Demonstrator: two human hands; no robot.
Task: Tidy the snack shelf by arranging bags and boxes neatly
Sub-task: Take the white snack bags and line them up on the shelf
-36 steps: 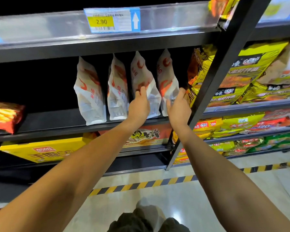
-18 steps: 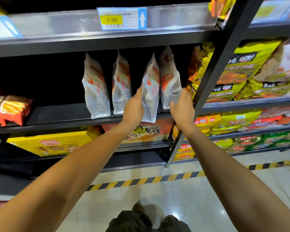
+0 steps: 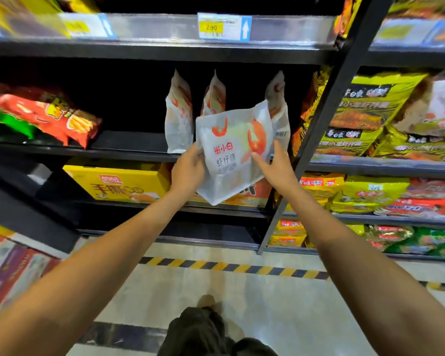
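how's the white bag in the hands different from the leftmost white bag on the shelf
The held white bag is off the shelf, gripped between the left hand and the right hand; the leftmost white bag stands on the shelf untouched. The held bag shows its broad printed front and is tilted; the shelf bag stands upright, turned nearly edge-on. Both are white with red-orange shrimp artwork.

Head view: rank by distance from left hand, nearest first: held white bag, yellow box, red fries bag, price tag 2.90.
1. held white bag, in its grip
2. yellow box, lower shelf, left
3. red fries bag, far left
4. price tag, top rail

Left hand.
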